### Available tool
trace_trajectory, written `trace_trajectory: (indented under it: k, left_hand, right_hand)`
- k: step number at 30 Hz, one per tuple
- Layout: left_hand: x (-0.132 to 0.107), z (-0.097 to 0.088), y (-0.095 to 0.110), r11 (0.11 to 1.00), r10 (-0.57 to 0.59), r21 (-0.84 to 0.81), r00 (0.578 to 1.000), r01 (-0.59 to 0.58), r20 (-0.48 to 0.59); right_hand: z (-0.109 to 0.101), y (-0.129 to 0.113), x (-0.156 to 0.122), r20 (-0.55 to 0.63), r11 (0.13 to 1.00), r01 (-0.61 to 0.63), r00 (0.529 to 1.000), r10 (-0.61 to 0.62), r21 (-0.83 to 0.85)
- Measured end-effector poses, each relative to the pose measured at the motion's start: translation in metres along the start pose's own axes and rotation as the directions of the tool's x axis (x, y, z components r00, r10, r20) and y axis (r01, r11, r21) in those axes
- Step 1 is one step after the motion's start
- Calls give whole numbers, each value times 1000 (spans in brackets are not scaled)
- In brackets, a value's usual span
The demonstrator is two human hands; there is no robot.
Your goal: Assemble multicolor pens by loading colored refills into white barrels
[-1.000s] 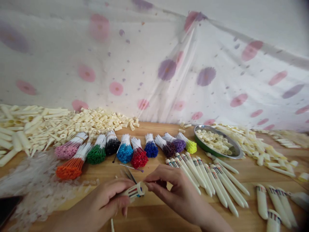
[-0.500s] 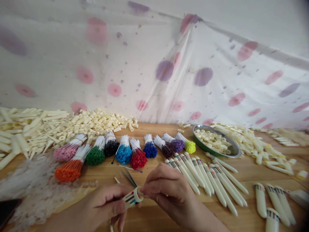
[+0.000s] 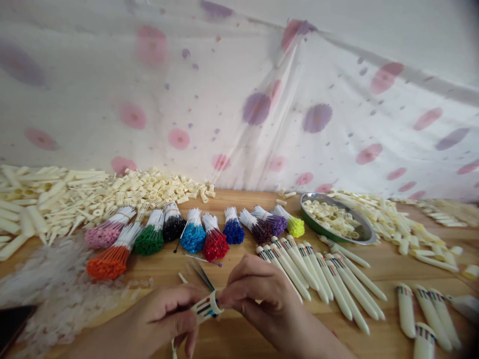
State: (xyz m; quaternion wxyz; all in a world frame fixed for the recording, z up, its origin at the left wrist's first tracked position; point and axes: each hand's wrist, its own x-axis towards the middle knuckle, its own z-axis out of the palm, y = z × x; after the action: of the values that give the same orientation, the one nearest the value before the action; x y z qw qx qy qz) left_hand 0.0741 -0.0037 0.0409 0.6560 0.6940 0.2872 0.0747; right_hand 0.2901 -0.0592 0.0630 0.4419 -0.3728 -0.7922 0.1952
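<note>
In my left hand (image 3: pixel 168 316) is a short cream slotted pen barrel (image 3: pixel 207 306), gripped between thumb and fingers. Dark and blue strips show in its slots, and its open end points right. The fingertips of my right hand (image 3: pixel 262 294) are pinched together at that open end; whatever they hold is hidden. Just behind the barrel lie metal tweezers (image 3: pixel 205 277). Beyond my hands stand bundles of coloured pen refills, among them red (image 3: pixel 216 244), light blue (image 3: pixel 193 238) and orange (image 3: pixel 108 262). Several multicolour pens (image 3: pixel 329 279) lie to the right of my right hand.
A green-sided metal dish (image 3: pixel 368 234) holds small slotted parts. Cream pen parts (image 3: pixel 157 187) are heaped at the back left, more tubes (image 3: pixel 404 229) at the right. Clear plastic pieces (image 3: pixel 56 284) and a dark flat object (image 3: pixel 15 324) lie at left. A flowered sheet (image 3: pixel 179 99) hangs behind.
Both hands stay in nearly the same place. My right fingertips have shifted slightly against the barrel's open end, and the barrel has turned a little. The view has moved slightly.
</note>
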Motion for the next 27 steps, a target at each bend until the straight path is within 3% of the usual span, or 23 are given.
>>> trace_trajectory:
  k: [5,9,15,22,27]
  left_hand:
    - [-3,2,7,997,-28,72,999,31,-40]
    - [-5,5,13,978,-40,201,994,59,-98]
    - [-5,10,17,956,-49,279,987,91,-155]
    - [-6,11,18,963,-78,244,984,117,-163]
    - [-8,13,18,949,-78,280,970,142,-228]
  right_hand:
    - [-2,-1,1,22,1000,-18,1000,18,5]
    - [-1,-1,1,63,989,-127,990,123,72]
    - [2,-2,-1,135,888,-394,918,372,238]
    - [1,-5,-2,138,863,-467,884,448,193]
    - [-1,-6,1,197,791,-532,847,495,303]
